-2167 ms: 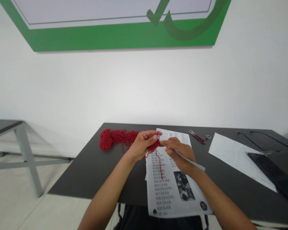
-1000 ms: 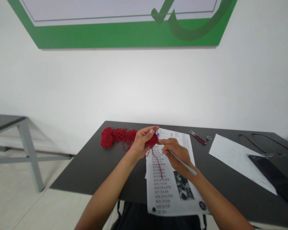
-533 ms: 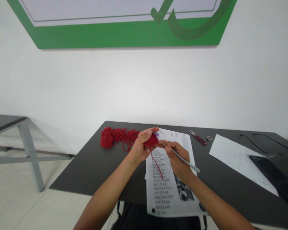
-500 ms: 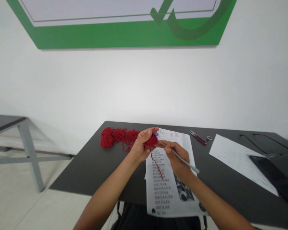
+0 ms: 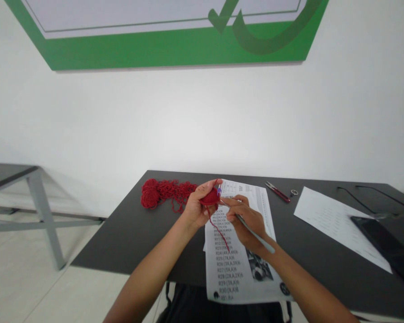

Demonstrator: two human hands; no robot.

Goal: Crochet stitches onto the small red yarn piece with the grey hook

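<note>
Red crocheted yarn piece [image 5: 209, 197] is sitting in the grip of the left hand, above the middle of the dark rectangular table [image 5: 117, 244]. From the left, a round ball of red yarn [image 5: 150, 194] is lying near the far edge, with a loose crinkled heap of red yarn [image 5: 175, 190] trailing towards the hands. The left hand [image 5: 198, 207] is pinching the piece, its fingers closed on it; a small purple item [image 5: 219, 191] is showing at its right edge. A thin red yarn tail [image 5: 218, 231] is hanging over a white printed paper sheet [image 5: 229, 273], which is overhanging the near edge. The right hand [image 5: 247, 220] is clamping its fingers on a slim grey-handled hook [image 5: 256, 235]; whether the tip is entering the stitches cannot be told. Further right, red-handled metal snips [image 5: 278, 193], a small metal ring [image 5: 294, 193], a white text-bearing paper [image 5: 330, 220] and a flat black phone [image 5: 380, 240] are lying.
</note>
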